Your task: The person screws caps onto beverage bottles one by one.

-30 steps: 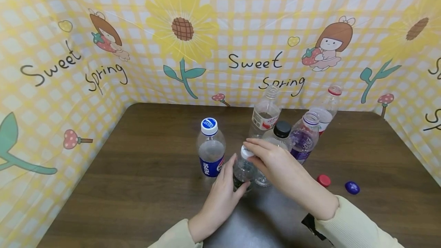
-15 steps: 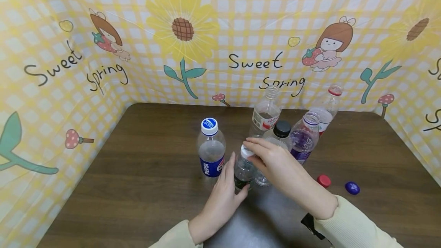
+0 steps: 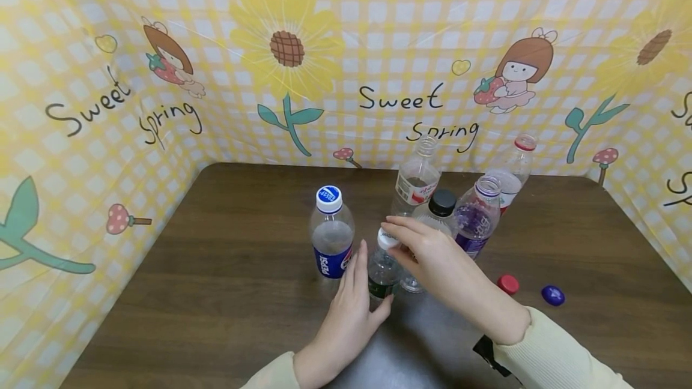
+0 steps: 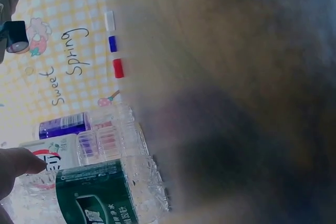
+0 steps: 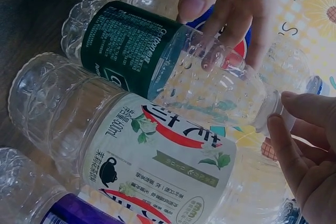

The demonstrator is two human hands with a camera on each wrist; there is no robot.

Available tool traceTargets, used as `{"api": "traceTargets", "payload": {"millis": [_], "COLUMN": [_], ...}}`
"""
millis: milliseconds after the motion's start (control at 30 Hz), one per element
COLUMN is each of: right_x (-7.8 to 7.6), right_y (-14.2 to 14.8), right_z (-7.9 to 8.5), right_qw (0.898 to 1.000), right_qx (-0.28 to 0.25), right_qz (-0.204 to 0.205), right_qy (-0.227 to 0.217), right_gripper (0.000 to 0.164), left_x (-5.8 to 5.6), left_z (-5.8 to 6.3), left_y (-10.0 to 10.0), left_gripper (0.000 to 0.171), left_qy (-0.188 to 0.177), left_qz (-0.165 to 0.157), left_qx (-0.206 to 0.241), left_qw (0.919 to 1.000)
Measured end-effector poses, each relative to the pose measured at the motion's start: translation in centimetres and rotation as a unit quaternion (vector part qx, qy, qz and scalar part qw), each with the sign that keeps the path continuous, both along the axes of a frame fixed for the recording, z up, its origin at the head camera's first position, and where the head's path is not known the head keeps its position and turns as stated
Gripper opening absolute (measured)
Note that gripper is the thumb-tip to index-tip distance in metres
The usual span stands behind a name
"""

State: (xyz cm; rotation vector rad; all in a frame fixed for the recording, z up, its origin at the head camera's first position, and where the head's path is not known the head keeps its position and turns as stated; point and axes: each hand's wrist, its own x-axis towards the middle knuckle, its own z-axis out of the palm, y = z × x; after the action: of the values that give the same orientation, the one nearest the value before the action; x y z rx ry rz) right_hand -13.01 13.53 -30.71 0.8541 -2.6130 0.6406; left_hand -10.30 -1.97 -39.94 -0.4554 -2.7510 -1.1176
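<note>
A clear plastic bottle with a dark green label (image 3: 381,287) stands upright before me. My right hand (image 3: 438,263) pinches its white cap (image 3: 386,239) from above; in the right wrist view thumb and fingertips meet on the cap (image 5: 286,120). Around the bottle's lower body my left hand (image 3: 348,314) stands with straight fingers and the thumb spread apart; contact with the bottle is hard to tell. The left thumb (image 4: 23,162) shows beside the green label (image 4: 97,195) in the left wrist view. Just left stands a Pepsi bottle (image 3: 331,245) with a white-and-blue cap.
Right of the hands stand a black-capped bottle (image 3: 442,203) and an uncapped purple-labelled bottle (image 3: 476,230). Behind are two more uncapped bottles, one clear (image 3: 416,182), one red-ringed (image 3: 510,173). A red cap (image 3: 508,283) and a purple cap (image 3: 552,295) lie on the table.
The left hand has loosened: its fingers have shifted slightly left and its thumb lower, uncovering more of the green label. The right hand stays on the white cap.
</note>
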Motion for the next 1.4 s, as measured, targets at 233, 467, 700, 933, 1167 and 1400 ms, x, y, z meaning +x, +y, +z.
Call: {"api": "traceTargets", "payload": {"millis": [233, 467, 700, 933, 1167, 1400], "right_x": [0.2, 1.1, 3.0, 4.1, 4.9, 5.4], "right_y": [0.2, 1.2, 4.3, 8.5, 12.2, 15.5], "right_z": [0.1, 0.5, 1.7, 1.3, -0.7, -3.7], "right_qw": [1.0, 0.993, 0.979, 0.98, 0.983, 0.976], "right_qx": [-0.008, -0.056, -0.116, -0.112, -0.059, 0.019], "right_qz": [0.005, 0.04, 0.049, -0.034, -0.131, -0.218], "right_qy": [0.009, 0.101, 0.16, 0.163, 0.11, -0.006], "right_gripper": [0.038, 0.036, 0.043, 0.047, 0.021, 0.024], "left_x": [0.6, 1.2, 0.7, -0.7, -2.7, -5.4], "left_z": [0.3, 1.0, 3.3, 7.6, 12.7, 15.6], "left_y": [0.0, -0.3, -0.7, 0.3, 1.9, 3.5], "left_gripper": [0.088, 0.093, 0.069, 0.049, 0.045, 0.048], "left_qy": [0.033, 0.201, 0.346, 0.351, 0.244, 0.063], "left_qz": [0.01, 0.03, -0.027, -0.045, -0.038, 0.007], "left_qx": [-0.012, -0.071, -0.031, 0.052, 0.088, 0.116], "left_qw": [0.9993, 0.9764, 0.9375, 0.9337, 0.9651, 0.9912]}}
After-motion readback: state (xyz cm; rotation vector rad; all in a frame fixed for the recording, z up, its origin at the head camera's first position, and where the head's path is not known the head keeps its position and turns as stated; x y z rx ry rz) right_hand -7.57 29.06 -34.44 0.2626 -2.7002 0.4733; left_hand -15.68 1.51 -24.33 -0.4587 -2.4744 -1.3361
